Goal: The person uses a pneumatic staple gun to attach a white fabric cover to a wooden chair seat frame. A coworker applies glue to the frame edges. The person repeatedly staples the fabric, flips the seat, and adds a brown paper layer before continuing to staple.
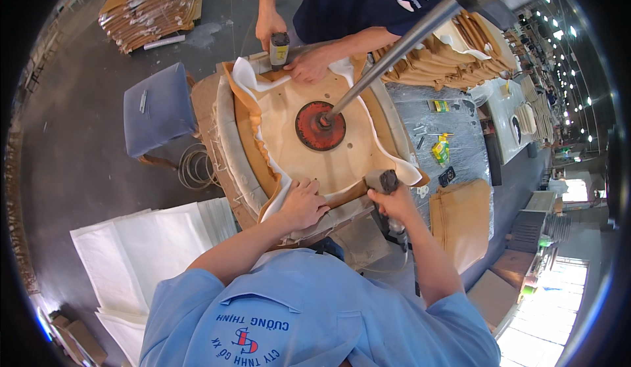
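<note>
My right hand (396, 203) grips a staple gun (381, 182), its nose against the near right edge of a seat panel. My left hand (303, 205) holds down the tan fabric (266, 163) at the panel's near edge, fingers bent over it. White padding (273, 195) shows along the folded fabric edge. The pale wooden panel (282, 114) lies underside up on a round padded stand (227, 127). A red disc (322, 125) on a metal rod (394, 55) presses on its middle. Opposite me, a co-worker's hand (268, 26) holds another staple gun (279, 50), while their other hand (309, 66) presses the fabric.
A blue padded stool (159, 111) stands left, beside a coiled hose (196, 168). White sheets (141, 245) are stacked at lower left. On the right, a plastic-covered table (463, 137) bears small packets and folded tan fabric (460, 226). Tan fabric piles (440, 58) lie behind it.
</note>
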### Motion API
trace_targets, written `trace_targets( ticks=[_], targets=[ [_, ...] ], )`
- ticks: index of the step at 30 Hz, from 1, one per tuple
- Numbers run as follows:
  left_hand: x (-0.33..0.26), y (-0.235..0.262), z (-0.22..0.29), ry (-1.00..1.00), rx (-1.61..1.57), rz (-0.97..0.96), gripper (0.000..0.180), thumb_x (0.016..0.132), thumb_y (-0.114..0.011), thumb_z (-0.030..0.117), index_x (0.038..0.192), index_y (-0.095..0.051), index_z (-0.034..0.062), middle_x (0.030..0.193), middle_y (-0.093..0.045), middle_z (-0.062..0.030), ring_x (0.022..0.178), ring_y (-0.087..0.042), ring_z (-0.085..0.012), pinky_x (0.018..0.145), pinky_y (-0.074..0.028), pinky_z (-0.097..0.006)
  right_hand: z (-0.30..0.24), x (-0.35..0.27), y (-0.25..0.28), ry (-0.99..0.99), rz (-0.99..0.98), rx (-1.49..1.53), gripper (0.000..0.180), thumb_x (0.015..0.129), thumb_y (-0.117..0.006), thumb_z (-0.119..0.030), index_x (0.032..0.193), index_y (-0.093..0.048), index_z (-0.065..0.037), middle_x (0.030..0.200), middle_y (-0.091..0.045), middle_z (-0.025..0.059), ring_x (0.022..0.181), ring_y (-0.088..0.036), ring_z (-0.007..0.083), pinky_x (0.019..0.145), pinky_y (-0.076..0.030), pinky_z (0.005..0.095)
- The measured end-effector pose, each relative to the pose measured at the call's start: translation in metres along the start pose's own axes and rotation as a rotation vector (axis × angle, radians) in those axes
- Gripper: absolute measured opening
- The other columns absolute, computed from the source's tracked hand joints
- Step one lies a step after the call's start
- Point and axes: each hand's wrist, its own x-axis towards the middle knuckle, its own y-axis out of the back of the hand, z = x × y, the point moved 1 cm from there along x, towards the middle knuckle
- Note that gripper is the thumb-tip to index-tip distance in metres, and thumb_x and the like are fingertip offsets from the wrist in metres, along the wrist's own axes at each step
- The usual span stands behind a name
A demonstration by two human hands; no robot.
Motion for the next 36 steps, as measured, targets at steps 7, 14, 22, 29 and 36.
trace_targets(
  ticks=[7, 14, 22, 29, 36],
  targets=[
    [0.000, -0.015, 0.000, 0.094, -0.173, 0.212, 0.021, 0.091, -0.072, 0.026, 0.080, -0.075, 0.0079, 0.102, -0.059, -0.0077, 0.106, -0.053, -0.0300, 0.094, -0.038, -0.047, -0.002, -0.048, -0.057, -0.045, -0.144, 0.203, 0.026, 0.092, -0.082, -0.018, 0.110, -0.071, -0.002, 0.074, -0.065, -0.0001, 0.053, -0.058, 0.0097, 0.048, -0.045, 0.0280],
    [0.007, -0.022, 0.001, 0.163, -0.202, 0.321, 0.017, 0.086, -0.073, 0.021, 0.077, -0.075, 0.0063, 0.101, -0.058, -0.0085, 0.106, -0.054, -0.0307, 0.094, -0.039, -0.047, -0.017, -0.043, -0.076, -0.072, -0.143, 0.215, 0.019, 0.094, -0.080, -0.017, 0.104, -0.071, -0.003, 0.068, -0.062, -0.0012, 0.052, -0.056, 0.0086, 0.047, -0.044, 0.0272],
    [0.011, -0.026, 0.004, 0.211, -0.196, 0.331, 0.017, 0.083, -0.073, 0.020, 0.073, -0.075, 0.0071, 0.101, -0.059, -0.0075, 0.107, -0.055, -0.0301, 0.094, -0.040, -0.046, -0.043, -0.034, -0.077, -0.061, -0.160, 0.090, 0.021, 0.095, -0.078, -0.022, 0.092, -0.070, -0.003, 0.062, -0.060, -0.0014, 0.050, -0.056, 0.0079, 0.046, -0.043, 0.0275],
    [0.009, -0.027, 0.005, 0.207, -0.178, 0.323, 0.012, 0.080, -0.073, 0.018, 0.074, -0.075, 0.0075, 0.099, -0.059, -0.0068, 0.104, -0.054, -0.0310, 0.092, -0.039, -0.047, -0.039, -0.025, -0.081, -0.092, -0.160, 0.014, 0.022, 0.093, -0.080, -0.022, 0.093, -0.072, -0.002, 0.062, -0.061, -0.0005, 0.051, -0.057, 0.0081, 0.047, -0.044, 0.0295],
    [0.012, -0.025, 0.006, 0.227, -0.127, 0.315, 0.013, 0.080, -0.073, 0.018, 0.073, -0.073, 0.0073, 0.102, -0.061, -0.0083, 0.105, -0.056, -0.0324, 0.092, -0.041, -0.047, -0.033, -0.024, -0.090, -0.004, -0.042, -0.004, 0.027, 0.090, -0.082, -0.025, 0.099, -0.072, -0.002, 0.067, -0.068, 0.0038, 0.056, -0.064, 0.0146, 0.053, -0.050, 0.0331]
  ],
)
